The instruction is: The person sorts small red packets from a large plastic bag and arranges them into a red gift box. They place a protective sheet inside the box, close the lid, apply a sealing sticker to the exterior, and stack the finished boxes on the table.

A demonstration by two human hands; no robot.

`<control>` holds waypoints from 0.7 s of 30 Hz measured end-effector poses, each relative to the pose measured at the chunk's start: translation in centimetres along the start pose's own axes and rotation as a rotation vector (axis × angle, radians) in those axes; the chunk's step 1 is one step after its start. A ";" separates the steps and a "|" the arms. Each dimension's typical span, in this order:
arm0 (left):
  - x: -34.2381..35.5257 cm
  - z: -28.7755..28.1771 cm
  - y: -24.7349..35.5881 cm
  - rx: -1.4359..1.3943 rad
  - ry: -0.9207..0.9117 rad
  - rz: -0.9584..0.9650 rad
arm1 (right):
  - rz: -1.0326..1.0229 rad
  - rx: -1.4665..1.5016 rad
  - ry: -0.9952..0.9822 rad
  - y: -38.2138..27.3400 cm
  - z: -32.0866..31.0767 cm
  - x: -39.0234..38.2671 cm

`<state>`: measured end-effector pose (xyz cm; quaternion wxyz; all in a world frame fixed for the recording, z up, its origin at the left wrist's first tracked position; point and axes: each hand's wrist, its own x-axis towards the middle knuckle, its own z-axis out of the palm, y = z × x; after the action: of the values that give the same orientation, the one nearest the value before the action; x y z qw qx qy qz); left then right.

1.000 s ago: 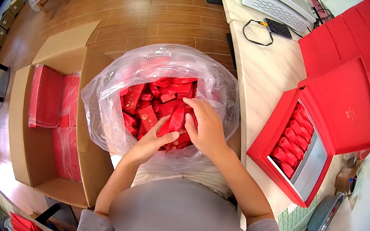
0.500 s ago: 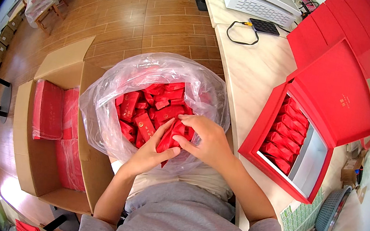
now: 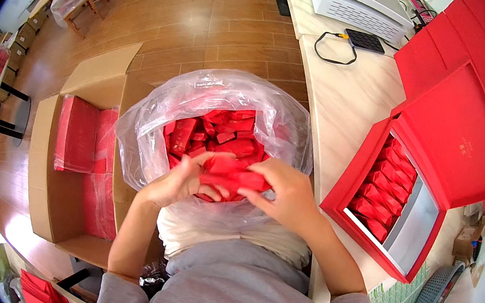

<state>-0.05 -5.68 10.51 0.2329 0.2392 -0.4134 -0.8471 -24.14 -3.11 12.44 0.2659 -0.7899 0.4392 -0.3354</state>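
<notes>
A small red foil packet [image 3: 232, 172], blurred by motion, is held between my two hands above an open clear plastic bag [image 3: 142, 148]. My left hand [image 3: 179, 181] has its curled fingers around the packet's left end. At the other end, my right hand [image 3: 287, 196] pinches it between thumb and fingers. Many similar red packets [image 3: 237, 146] lie loose in the bag beneath. To the right, an open red gift box [image 3: 370, 252] holds a row of red packets [image 3: 384, 187] standing in one compartment; a white-lined compartment [image 3: 420, 221] beside them shows its bare inside.
On the left stands an open cardboard carton [image 3: 42, 185] with plastic-wrapped red boxes [image 3: 77, 134]. The pale counter [image 3: 348, 104] at right bears a white machine [image 3: 358, 10], a dark device with a cable [image 3: 364, 41], stacked red boxes [image 3: 474, 44] and a grey basket [image 3: 436, 296].
The packet has turned from upright to nearly level between my hands. My left hand has shifted left and my right hand rightward. The whole view has swung slightly, moving the surroundings right.
</notes>
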 end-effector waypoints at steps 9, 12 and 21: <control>5.2 5.6 -4.0 -0.520 0.668 0.439 | 0.067 0.054 0.183 -2.3 2.8 -1.0; 5.7 6.4 -1.6 -0.562 0.765 0.448 | -0.067 0.036 0.242 -2.4 2.0 -1.1; 5.4 4.8 -2.5 -0.476 0.810 0.504 | -0.253 -0.029 0.164 -3.0 1.3 -1.5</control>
<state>-7.58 -4.65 9.93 0.6179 0.3809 -0.1312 -0.6752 -22.17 -0.22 13.26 0.1732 -0.8126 0.3613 -0.4232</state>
